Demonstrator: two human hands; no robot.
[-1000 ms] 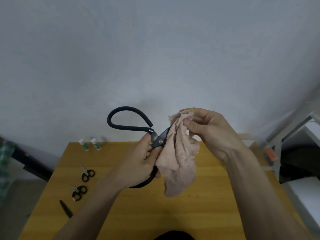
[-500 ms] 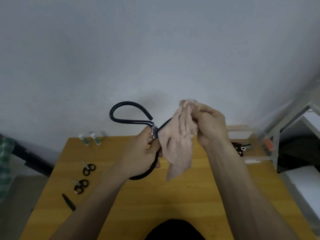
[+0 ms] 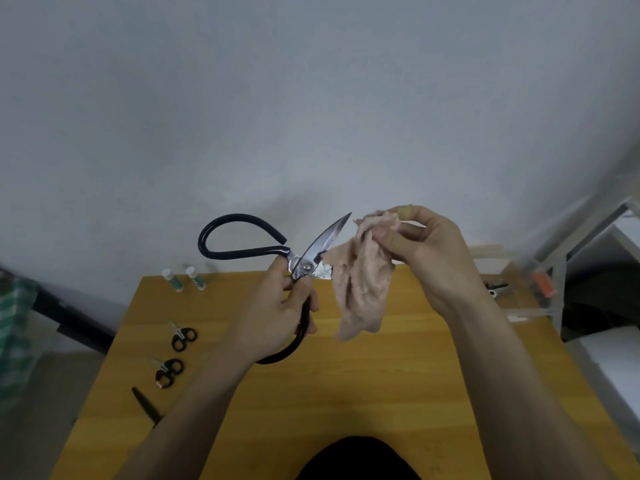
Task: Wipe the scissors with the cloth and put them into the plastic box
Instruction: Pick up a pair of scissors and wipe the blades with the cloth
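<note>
Dark tool (image 3: pixel 145 407): a slim black piece lying near the bench's (image 3: pixel 346 393) left edge; too small to tell what it is.
Small scissors, nearer pair (image 3: pixel 168 371): flat on the bench by the left edge, black handles.
Small scissors, farther pair (image 3: pixel 183 337): just beyond the first pair, also flat.
Two tubes (image 3: pixel 183 278): white with green, side by side at the far left corner.
Left hand (image 3: pixel 280 317): fingers curled round the lower black handle of the large scissors (image 3: pixel 304 263), thumb near the pivot.
Large scissors: held in the air above the bench, blades spread apart, one tip bare and pointing up, the other running into the cloth (image 3: pixel 360 282).
Cloth: pinkish, hanging from the right hand, touching the lower blade.
Right hand (image 3: pixel 422 251): pinching the bunched top of the cloth between thumb and fingers.
Plastic box (image 3: pixel 516 296): clear, at the bench's far right corner, probably with scissors inside.
</note>
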